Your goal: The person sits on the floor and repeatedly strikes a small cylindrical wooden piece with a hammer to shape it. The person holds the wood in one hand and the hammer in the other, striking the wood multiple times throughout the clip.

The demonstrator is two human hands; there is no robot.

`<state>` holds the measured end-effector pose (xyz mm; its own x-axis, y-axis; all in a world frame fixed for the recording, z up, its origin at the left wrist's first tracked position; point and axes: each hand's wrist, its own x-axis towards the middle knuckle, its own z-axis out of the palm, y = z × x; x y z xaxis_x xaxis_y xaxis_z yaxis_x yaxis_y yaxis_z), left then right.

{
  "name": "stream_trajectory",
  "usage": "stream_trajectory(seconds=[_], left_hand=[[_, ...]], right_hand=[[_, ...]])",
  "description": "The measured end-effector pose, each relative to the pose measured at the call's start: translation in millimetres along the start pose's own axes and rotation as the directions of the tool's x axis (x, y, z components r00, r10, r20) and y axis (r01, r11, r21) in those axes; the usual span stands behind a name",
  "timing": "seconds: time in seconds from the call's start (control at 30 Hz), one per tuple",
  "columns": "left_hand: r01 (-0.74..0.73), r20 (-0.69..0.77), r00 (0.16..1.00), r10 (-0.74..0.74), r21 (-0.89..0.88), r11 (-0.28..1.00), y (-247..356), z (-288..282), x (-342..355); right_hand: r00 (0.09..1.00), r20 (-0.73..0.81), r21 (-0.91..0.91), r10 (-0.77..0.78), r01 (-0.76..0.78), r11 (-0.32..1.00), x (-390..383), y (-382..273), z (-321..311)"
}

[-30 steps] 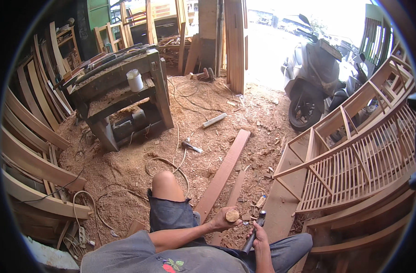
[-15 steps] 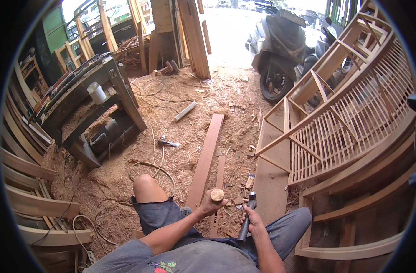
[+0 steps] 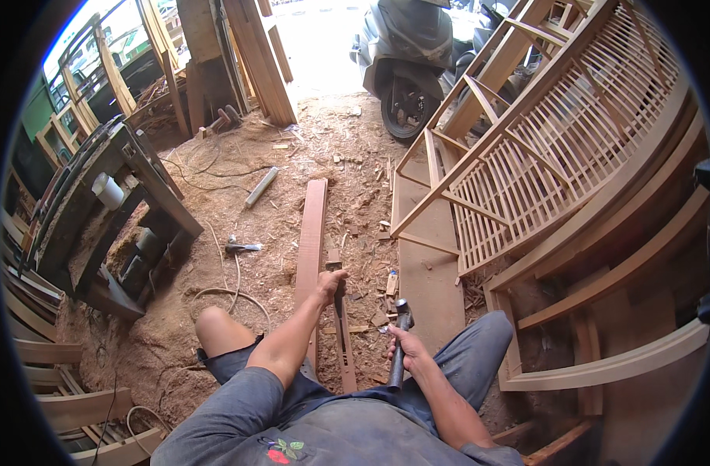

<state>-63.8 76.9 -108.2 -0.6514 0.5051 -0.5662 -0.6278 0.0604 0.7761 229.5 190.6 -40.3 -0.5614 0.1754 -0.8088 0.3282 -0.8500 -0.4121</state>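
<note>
My left hand (image 3: 328,283) is closed round a chisel (image 3: 339,302), its dark blade pointing down at a narrow slotted wooden strip (image 3: 346,361) between my legs. A longer reddish board (image 3: 308,233) lies just left of that strip. My right hand (image 3: 407,348) grips a hammer (image 3: 402,312) by its dark handle, head up, beside my raised right knee. A small metal tool (image 3: 241,247) lies in the shavings further left.
A workbench (image 3: 161,198) with a white container (image 3: 108,189) stands left, curved timbers below it. A scooter (image 3: 405,54) stands ahead in the doorway. Slatted frames (image 3: 565,147) and curved frames (image 3: 603,369) line the right. Cords (image 3: 238,291) and shavings cover the floor.
My left hand has moved forward and upward, turning the round-ended handle so the blade now shows pointing down at the narrow strip. The hammer stays in my right hand. The view has shifted.
</note>
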Motion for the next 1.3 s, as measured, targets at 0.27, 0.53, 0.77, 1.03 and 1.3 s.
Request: stream_trajectory(seconds=[0.27,0.53,0.77,1.03,1.3], left_hand=[[0.006,0.017,1.0,-0.006,-0.006,1.0,-3,1,14],[-0.259,0.222,0.935,0.276,-0.104,0.96,16,5,-90],[-0.44,0.295,0.873,0.389,0.129,0.889,32,49,-161],[-0.582,0.325,0.752,0.574,-0.083,0.809,149,36,-212],[-0.628,0.134,0.772,0.621,0.011,0.779,128,3,-207]], right_hand=[[1.0,-0.008,0.017,-0.015,0.015,1.0,10,4,-1],[0.999,-0.032,-0.046,0.025,-0.026,0.999,16,8,0],[0.999,-0.024,-0.053,0.043,-0.044,0.998,17,12,-3],[0.999,-0.019,-0.087,0.026,-0.028,0.996,20,8,-5],[0.996,-0.086,-0.135,0.006,-0.018,0.991,8,3,2]])
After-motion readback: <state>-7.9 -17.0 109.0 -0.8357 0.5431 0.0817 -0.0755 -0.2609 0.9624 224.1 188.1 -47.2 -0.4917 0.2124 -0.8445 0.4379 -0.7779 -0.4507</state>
